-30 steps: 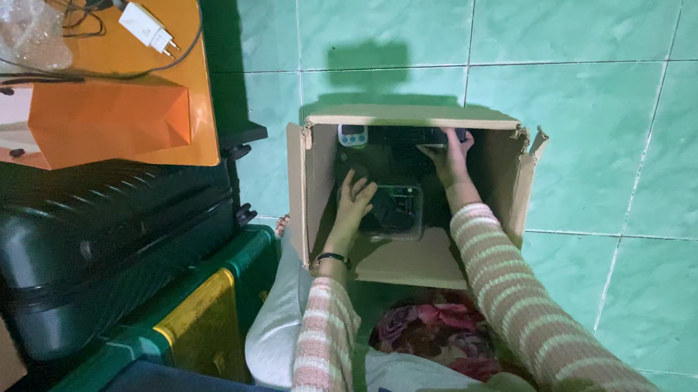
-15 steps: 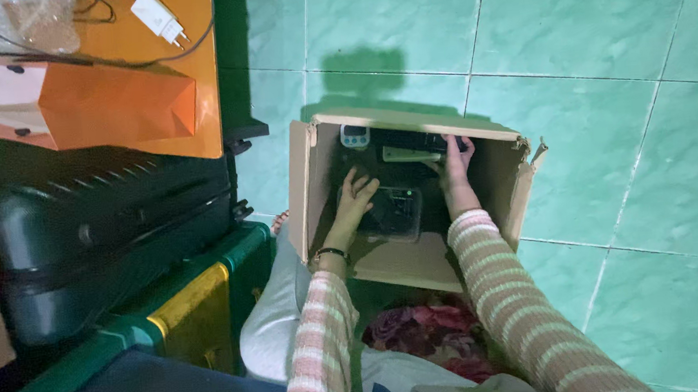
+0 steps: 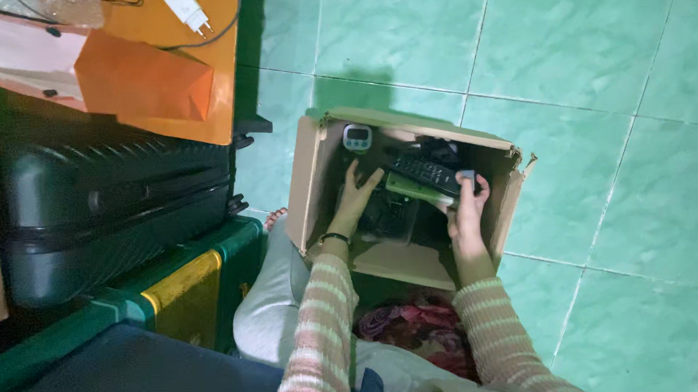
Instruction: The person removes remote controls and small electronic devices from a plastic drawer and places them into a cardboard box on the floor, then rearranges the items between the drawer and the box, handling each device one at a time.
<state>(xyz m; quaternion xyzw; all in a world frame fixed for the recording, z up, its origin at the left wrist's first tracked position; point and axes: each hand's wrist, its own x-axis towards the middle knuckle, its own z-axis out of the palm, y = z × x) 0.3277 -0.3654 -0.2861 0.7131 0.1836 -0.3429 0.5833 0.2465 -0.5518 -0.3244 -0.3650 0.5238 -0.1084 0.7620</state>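
Both hands are down inside an open cardboard box point(image 3: 312, 174) that stands on the green tiled floor point(image 3: 602, 64). The right hand point(image 3: 466, 208) is closed around the near end of a black remote control point(image 3: 427, 172), which lies tilted across the middle of the box, its far end pointing away toward the back wall. A flat green item point(image 3: 410, 190) sits right under the remote, touching it. The left hand point(image 3: 357, 195) is open, fingers spread, resting on the dark clutter to the left of the remote, holding nothing as far as can be seen. A small white digital timer point(image 3: 357, 138) sits at the box's back left corner, just beyond the left hand. A dark suitcase point(image 3: 113, 212) lies left of the box.
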